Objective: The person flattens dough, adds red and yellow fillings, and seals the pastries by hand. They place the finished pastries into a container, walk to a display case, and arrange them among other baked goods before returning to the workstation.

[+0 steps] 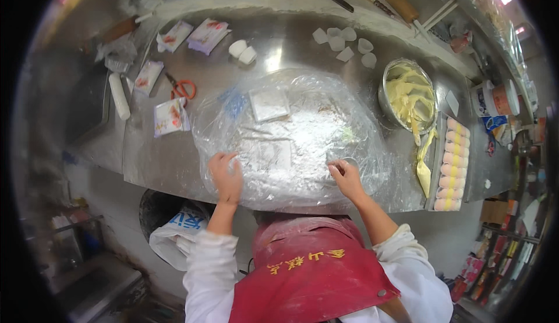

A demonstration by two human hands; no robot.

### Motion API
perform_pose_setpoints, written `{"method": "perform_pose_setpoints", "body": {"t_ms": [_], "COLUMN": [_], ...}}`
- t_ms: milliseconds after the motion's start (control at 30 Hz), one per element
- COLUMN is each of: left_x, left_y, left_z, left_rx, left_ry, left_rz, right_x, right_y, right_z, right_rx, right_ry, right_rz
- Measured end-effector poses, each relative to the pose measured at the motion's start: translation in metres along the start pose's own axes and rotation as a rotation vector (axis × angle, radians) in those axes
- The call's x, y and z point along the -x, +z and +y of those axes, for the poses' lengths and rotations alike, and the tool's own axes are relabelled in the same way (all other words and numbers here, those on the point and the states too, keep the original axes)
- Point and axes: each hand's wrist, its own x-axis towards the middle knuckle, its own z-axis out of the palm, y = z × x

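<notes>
A large clear plastic sheet or bag (301, 192) is spread over the steel worktable in front of me. Flat square pale packets (269, 103) show within its area; glare hides whether they lie under or inside it. My left hand (226, 178) is at the plastic's left side, fingers apart and slightly bent, with nothing visible in them. Over the right part, my right hand (348, 179) has its thumb and forefinger close together. Whether they pinch the film cannot be made out. A round, clear rim (350, 162) shows just beside those fingers.
At right stand a steel bowl of yellow cream (408, 89), a filled piping bag (423, 172) and a tray of pale rolls (453, 170). Orange-handled scissors (182, 89) and printed packets (171, 117) lie left. White cups (243, 52) and small translucent cups (336, 43) sit farther back.
</notes>
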Motion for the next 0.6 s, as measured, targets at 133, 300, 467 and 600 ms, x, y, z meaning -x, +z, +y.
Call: {"method": "perform_pose_setpoints", "body": {"t_ms": [133,300,467,600], "left_x": [-0.064,-0.086,-0.082,-0.043], "left_y": [0.088,0.12,0.105,0.071], "left_z": [0.038,0.031,0.027,0.033], "left_rx": [-0.142,-0.445,-0.44,-0.355], "left_ry": [0.056,0.176,0.356,0.415], "left_rz": [-0.205,-0.353,-0.356,-0.4], "right_x": [0.008,0.012,0.016,0.019], "right_y": [-0.03,-0.06,-0.07,-0.059], "right_z": [0.023,0.032,0.027,0.019], "right_rx": [-0.084,-0.116,-0.197,-0.208], "right_ry": [0.035,0.056,0.089,0.076], "right_rz": [0.022,0.081,0.111,0.15]}}
